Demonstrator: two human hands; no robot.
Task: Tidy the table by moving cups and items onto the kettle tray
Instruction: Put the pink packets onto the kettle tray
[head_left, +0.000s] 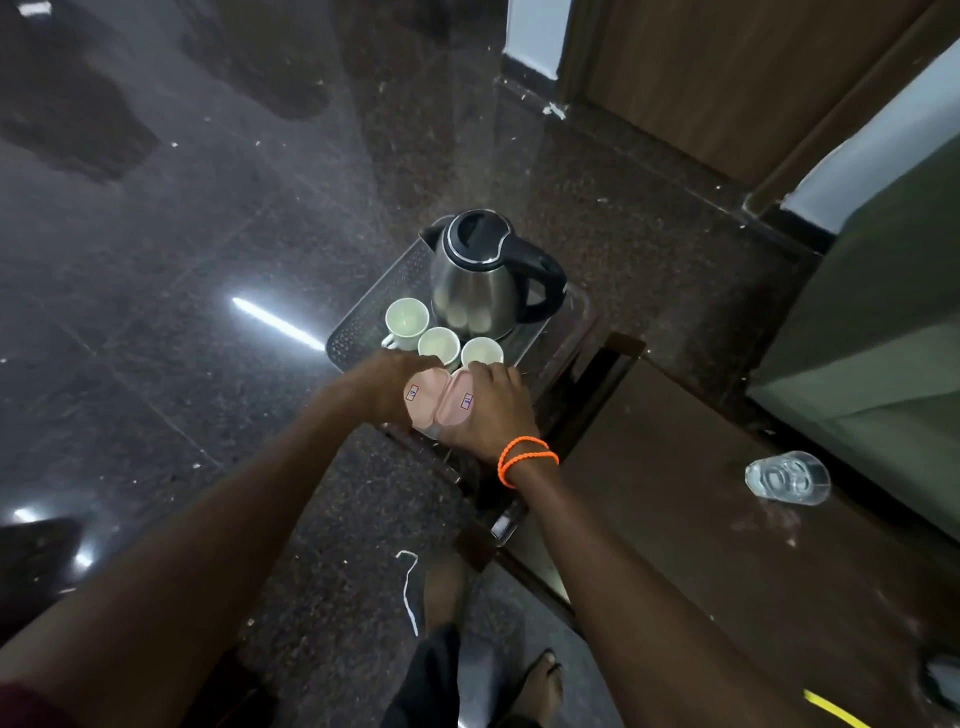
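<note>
On the tray's (363, 312) near edge, the left hand (387, 387) and right hand (488, 410) each gripped a pink packet (428, 402), fingers clenched around it. Three white cups (439, 343) sat beside the kettle (483, 275); a glass (787, 478) stood on the desk (701, 519).

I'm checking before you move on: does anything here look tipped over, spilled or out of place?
Yes. A clear glass lies tipped on its side on the brown table, far from the tray that holds the kettle and three white cups. I can't tell whether it spilled.
</note>
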